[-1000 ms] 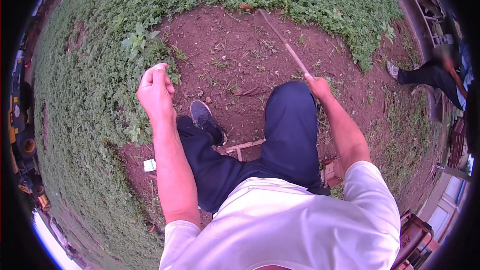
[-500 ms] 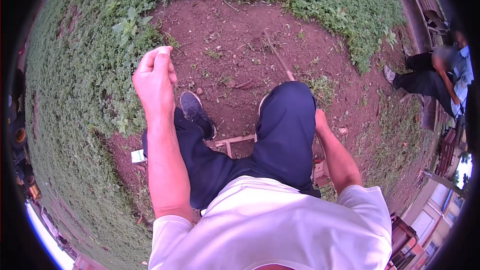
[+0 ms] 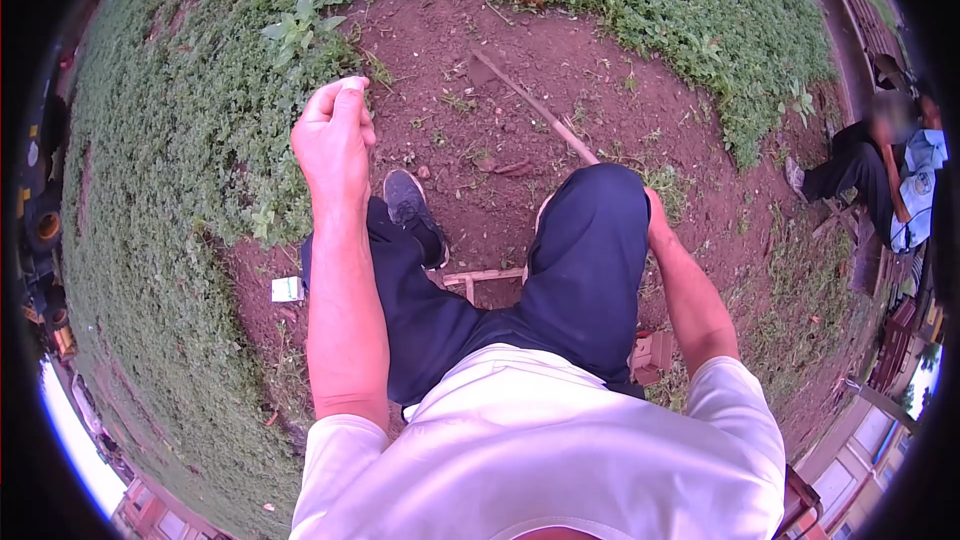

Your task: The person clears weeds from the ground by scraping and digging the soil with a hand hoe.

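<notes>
My left hand (image 3: 335,140) is raised above the edge of the low green plants, fingers curled in and thumb pressed on them; a small pale spot shows at the fingertips, too small to name. Beside my right knee is my right hand (image 3: 657,220), its fingers mostly hidden behind the trouser leg. A hoe (image 3: 540,112) with a long wooden handle slants over the bare soil, its dirt-coloured blade end resting far off. The handle's near end runs behind my right knee, toward that hand; the grip itself is out of sight.
Bare brown soil (image 3: 440,40) with scattered weeds lies before me, ringed by low plants (image 3: 180,140). A small white box (image 3: 287,289) is left of my leg, a reddish carton (image 3: 652,355) at right. A wooden frame (image 3: 480,276) shows between my legs. Another person (image 3: 870,165) sits at far right.
The hoe's blade end has swung left across the soil. The whole view has shifted slightly. My left hand stays raised and closed; my right hand remains by the knee.
</notes>
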`<control>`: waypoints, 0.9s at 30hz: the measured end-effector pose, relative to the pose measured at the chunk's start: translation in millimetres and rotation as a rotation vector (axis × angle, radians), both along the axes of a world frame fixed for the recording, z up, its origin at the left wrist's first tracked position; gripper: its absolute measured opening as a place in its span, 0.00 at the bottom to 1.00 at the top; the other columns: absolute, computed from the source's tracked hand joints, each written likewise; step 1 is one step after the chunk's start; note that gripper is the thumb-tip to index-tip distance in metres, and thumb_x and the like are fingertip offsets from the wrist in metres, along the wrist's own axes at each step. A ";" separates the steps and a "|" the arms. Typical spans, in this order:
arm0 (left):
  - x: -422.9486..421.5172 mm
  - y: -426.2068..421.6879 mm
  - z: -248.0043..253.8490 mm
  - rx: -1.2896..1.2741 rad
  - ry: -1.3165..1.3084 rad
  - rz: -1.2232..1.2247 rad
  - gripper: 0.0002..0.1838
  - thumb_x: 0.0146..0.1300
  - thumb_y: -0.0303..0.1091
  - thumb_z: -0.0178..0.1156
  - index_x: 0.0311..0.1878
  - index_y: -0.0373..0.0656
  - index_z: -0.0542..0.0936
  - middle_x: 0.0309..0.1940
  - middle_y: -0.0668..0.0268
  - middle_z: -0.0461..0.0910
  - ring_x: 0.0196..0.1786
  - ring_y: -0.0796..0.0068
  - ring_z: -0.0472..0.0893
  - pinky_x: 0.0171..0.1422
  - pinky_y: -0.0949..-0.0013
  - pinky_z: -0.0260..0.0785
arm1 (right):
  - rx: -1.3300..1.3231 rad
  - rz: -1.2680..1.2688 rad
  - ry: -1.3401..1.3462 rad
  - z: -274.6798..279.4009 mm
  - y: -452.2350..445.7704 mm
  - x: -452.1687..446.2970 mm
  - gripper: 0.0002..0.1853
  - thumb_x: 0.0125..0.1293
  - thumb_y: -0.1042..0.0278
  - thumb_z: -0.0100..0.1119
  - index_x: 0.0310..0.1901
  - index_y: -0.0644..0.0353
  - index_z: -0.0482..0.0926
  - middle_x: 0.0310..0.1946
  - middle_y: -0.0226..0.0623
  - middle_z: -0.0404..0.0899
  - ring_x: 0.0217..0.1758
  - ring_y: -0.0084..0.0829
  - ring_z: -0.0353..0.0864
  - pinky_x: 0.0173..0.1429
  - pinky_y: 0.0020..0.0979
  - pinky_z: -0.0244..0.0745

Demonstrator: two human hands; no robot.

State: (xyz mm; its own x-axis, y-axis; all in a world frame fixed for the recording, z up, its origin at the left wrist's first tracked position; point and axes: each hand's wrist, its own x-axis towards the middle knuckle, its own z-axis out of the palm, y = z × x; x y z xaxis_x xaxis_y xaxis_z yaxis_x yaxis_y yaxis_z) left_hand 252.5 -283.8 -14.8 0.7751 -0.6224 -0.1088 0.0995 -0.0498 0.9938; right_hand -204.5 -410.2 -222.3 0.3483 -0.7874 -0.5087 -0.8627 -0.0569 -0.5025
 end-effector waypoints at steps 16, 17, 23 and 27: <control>4.0 -0.7 3.1 -0.002 0.037 -0.008 0.12 0.75 0.37 0.62 0.50 0.37 0.84 0.25 0.77 0.74 0.22 0.89 0.69 0.24 0.80 0.52 | 0.061 -0.121 0.442 47.1 19.9 -100.8 0.36 0.70 0.31 0.54 0.41 0.65 0.86 0.31 0.52 0.85 0.39 0.48 0.86 0.50 0.47 0.77; 3.9 -1.4 0.3 0.000 0.028 -0.026 0.13 0.75 0.37 0.61 0.51 0.37 0.84 0.25 0.77 0.74 0.23 0.89 0.69 0.24 0.80 0.52 | 0.053 -0.189 0.465 57.4 37.1 -129.8 0.35 0.70 0.33 0.55 0.38 0.68 0.85 0.28 0.50 0.85 0.36 0.44 0.86 0.48 0.45 0.77; -2.8 2.1 6.5 0.022 -0.009 -0.014 0.14 0.75 0.38 0.62 0.52 0.36 0.84 0.25 0.77 0.72 0.24 0.89 0.68 0.25 0.80 0.52 | -0.021 -0.467 0.387 85.1 120.2 -200.3 0.33 0.71 0.34 0.55 0.44 0.64 0.88 0.31 0.53 0.85 0.40 0.50 0.87 0.49 0.45 0.77; 2.1 0.0 -3.1 0.015 0.002 -0.044 0.12 0.73 0.38 0.63 0.50 0.39 0.86 0.25 0.78 0.75 0.23 0.90 0.70 0.24 0.80 0.54 | -0.021 -0.354 0.364 72.9 89.9 -143.0 0.33 0.71 0.34 0.56 0.45 0.62 0.88 0.31 0.52 0.86 0.41 0.49 0.87 0.50 0.45 0.78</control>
State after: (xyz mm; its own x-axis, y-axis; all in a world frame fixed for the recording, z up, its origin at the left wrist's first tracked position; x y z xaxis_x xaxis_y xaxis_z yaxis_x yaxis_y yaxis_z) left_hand 254.7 -283.8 -17.9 0.7471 -0.6538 -0.1197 0.0985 -0.0693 0.9927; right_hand -347.5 -320.3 -149.4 -0.1384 -0.8363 -0.5304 -0.9499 0.2636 -0.1678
